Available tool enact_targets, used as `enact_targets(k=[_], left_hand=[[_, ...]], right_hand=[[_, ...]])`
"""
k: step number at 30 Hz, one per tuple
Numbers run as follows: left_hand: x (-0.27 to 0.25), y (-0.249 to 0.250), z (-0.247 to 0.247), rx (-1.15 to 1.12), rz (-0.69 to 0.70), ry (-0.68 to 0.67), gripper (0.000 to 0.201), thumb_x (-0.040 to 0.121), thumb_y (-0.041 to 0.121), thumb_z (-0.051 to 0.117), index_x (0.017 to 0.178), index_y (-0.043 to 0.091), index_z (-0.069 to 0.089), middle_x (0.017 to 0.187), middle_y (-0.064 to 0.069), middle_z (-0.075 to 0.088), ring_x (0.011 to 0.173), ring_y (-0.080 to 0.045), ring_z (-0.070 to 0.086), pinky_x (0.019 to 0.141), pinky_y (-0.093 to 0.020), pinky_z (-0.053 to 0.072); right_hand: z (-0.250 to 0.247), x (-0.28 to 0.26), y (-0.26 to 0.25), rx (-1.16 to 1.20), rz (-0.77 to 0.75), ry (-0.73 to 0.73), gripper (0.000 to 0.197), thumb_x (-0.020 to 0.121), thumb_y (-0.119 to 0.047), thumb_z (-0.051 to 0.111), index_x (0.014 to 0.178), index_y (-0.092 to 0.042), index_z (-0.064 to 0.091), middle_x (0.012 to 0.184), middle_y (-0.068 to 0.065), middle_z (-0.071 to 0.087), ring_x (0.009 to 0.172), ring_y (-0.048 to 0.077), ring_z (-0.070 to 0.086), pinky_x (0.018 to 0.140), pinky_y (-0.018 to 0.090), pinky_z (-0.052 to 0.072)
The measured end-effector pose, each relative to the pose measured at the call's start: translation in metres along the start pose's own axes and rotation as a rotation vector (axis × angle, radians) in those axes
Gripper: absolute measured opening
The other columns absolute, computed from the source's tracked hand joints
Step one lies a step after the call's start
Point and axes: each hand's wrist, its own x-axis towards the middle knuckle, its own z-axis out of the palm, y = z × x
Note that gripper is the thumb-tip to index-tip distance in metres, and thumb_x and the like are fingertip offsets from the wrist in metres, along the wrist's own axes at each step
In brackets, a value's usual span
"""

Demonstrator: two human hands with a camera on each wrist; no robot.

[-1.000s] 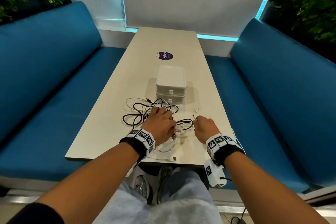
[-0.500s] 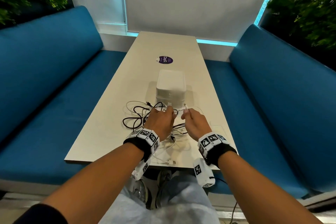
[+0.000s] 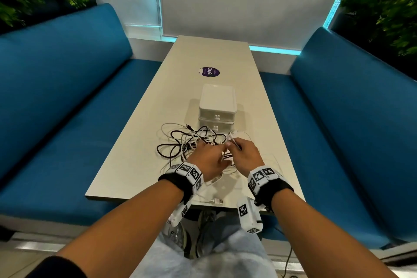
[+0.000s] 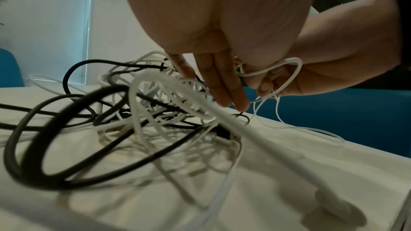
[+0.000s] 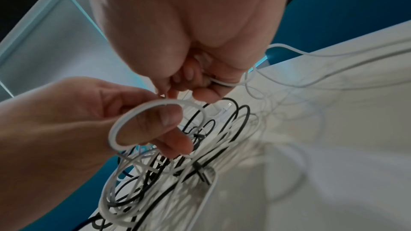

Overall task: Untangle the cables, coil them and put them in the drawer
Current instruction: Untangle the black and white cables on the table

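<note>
White cable (image 5: 155, 122) pinched between left hand (image 3: 208, 161); right hand (image 3: 244, 156).

The tangle mixes black cables (image 3: 168, 145) with white cables (image 3: 167, 127) on a pale cream table (image 3: 135, 153), right by a plain white drawer box (image 3: 217, 106). There's a round purple sticker (image 3: 210, 71) with white lettering further up, teal-blue benches (image 3: 67, 97) either side, and black wristbands (image 3: 180, 181) carrying black-and-white square-patterned tags.
</note>
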Motion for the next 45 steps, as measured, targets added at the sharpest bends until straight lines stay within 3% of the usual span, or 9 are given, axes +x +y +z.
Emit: enact_targets(k=[5,12,16,21,27,31,35,40,45], left_hand=[[0.002,-0.001,0.007,0.038,0.009,-0.017,0.023,0.092,0.015,0.053,0.114,0.021,0.055,0.087,0.004,0.072,0.086,-0.026,0.061,0.089,-0.037,0.034],[0.003,-0.030,-0.002,-0.070,-0.101,-0.156,0.022,0.093,0.020,0.048,0.077,0.027,0.062,0.067,0.012,0.069,0.075,-0.007,0.060,0.093,-0.037,0.023],[0.003,-0.027,-0.005,-0.018,-0.102,-0.138,0.024,0.098,0.021,0.043,0.087,0.026,0.064,0.079,0.008,0.069,0.084,-0.017,0.060,0.096,-0.038,0.023],[0.001,-0.013,0.002,0.230,-0.005,-0.112,0.017,0.098,0.019,0.043,0.088,0.028,0.054,0.083,0.003,0.067,0.083,-0.022,0.061,0.097,-0.041,0.027],[-0.001,-0.005,0.006,0.373,0.015,-0.105,0.022,0.093,0.014,0.051,0.075,0.027,0.048,0.072,0.005,0.065,0.072,-0.019,0.060,0.097,-0.043,0.029],[-0.006,-0.005,-0.001,0.421,0.031,-0.137,0.011,0.092,0.013,0.054,0.088,0.022,0.056,0.092,0.000,0.068,0.093,-0.022,0.062,0.098,-0.041,0.026],[-0.010,-0.004,-0.004,0.382,0.056,-0.183,0.008,0.094,0.013,0.050,0.091,0.020,0.051,0.102,-0.005,0.067,0.101,-0.024,0.059,0.100,-0.041,0.026],[-0.011,-0.018,0.004,0.389,0.080,-0.107,0.007,0.096,0.028,0.052,0.099,0.022,0.056,0.096,0.003,0.067,0.098,-0.021,0.055,0.095,-0.043,0.027],[-0.007,-0.025,0.007,0.411,0.113,-0.088,0.032,0.102,0.042,0.039,0.106,0.022,0.063,0.107,0.003,0.060,0.107,-0.023,0.047,0.099,-0.047,0.026]], right_hand=[[-0.002,0.001,-0.004,-0.065,-0.034,-0.026,0.023,0.099,-0.025,0.048,0.091,-0.013,0.065,0.083,0.002,0.066,0.079,0.020,0.058,0.065,0.028,0.040],[-0.023,0.005,0.020,-0.461,0.090,-0.047,0.022,0.102,-0.021,0.037,0.105,-0.012,0.057,0.101,0.014,0.066,0.092,0.035,0.062,0.071,0.033,0.045],[-0.041,0.005,0.028,-0.464,0.211,0.004,0.024,0.097,-0.008,0.039,0.112,-0.009,0.057,0.109,0.015,0.065,0.101,0.033,0.060,0.071,0.028,0.038],[-0.033,0.003,0.015,-0.398,-0.013,-0.050,0.017,0.099,-0.007,0.037,0.104,-0.005,0.053,0.105,0.018,0.059,0.094,0.036,0.056,0.071,0.030,0.034],[-0.008,-0.007,-0.016,-0.280,-0.168,-0.255,0.022,0.105,-0.030,0.029,0.098,-0.015,0.043,0.092,0.013,0.063,0.079,0.029,0.055,0.068,0.034,0.040],[0.002,-0.008,-0.022,-0.167,-0.149,-0.280,0.027,0.104,-0.036,0.032,0.096,-0.014,0.045,0.088,0.012,0.061,0.082,0.031,0.059,0.076,0.046,0.051],[0.002,-0.008,-0.025,-0.243,-0.161,-0.292,0.027,0.104,-0.033,0.034,0.094,-0.012,0.046,0.091,0.015,0.064,0.085,0.033,0.058,0.081,0.045,0.047],[-0.009,-0.008,-0.012,-0.564,-0.232,-0.333,0.026,0.104,-0.034,0.035,0.098,-0.012,0.048,0.085,0.014,0.061,0.074,0.030,0.053,0.064,0.035,0.037],[-0.025,-0.007,0.009,-0.786,-0.191,-0.285,0.030,0.104,-0.032,0.032,0.112,-0.009,0.050,0.097,0.018,0.062,0.086,0.037,0.060,0.068,0.039,0.047]])
